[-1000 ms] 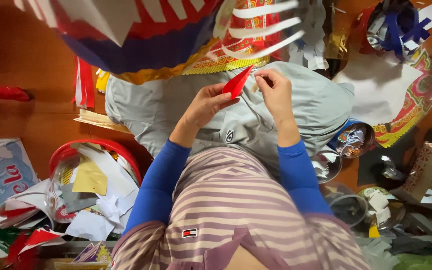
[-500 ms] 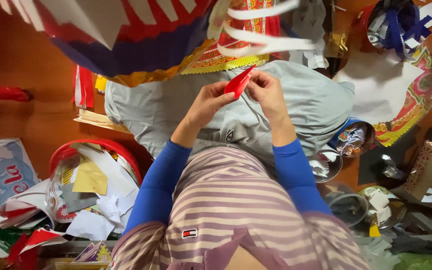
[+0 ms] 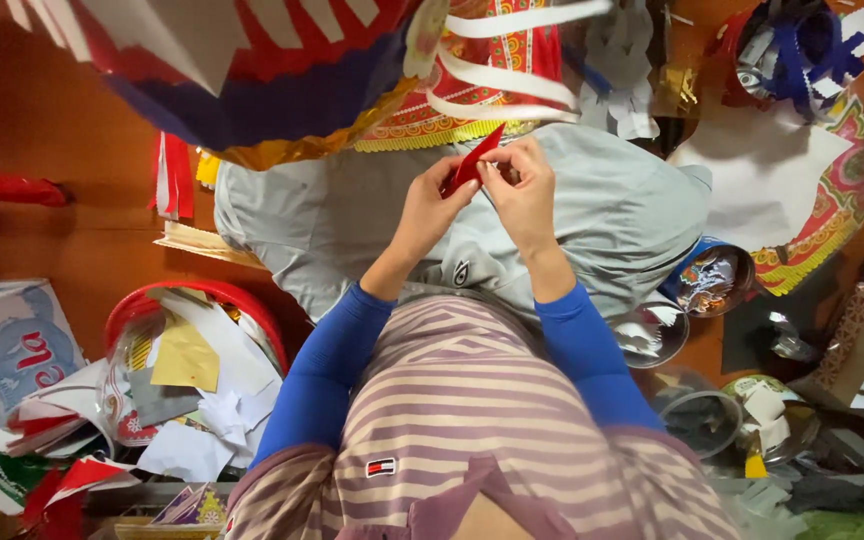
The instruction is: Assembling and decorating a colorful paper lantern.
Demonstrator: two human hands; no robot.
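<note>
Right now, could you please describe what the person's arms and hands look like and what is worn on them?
Both hands are bare: the left hand and right hand wear no gloves, and I see no rings or watch. Each forearm is covered by a snug, plain bright-blue sleeve ending at the wrist. Over these sits a striped top in mauve and cream, with a small patch at the chest.

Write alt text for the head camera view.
Seen from above, a person's left hand and right hand pinch a small folded red paper piece over their grey-clad lap. Paper scraps fill a red-rimmed bin at left.
</note>
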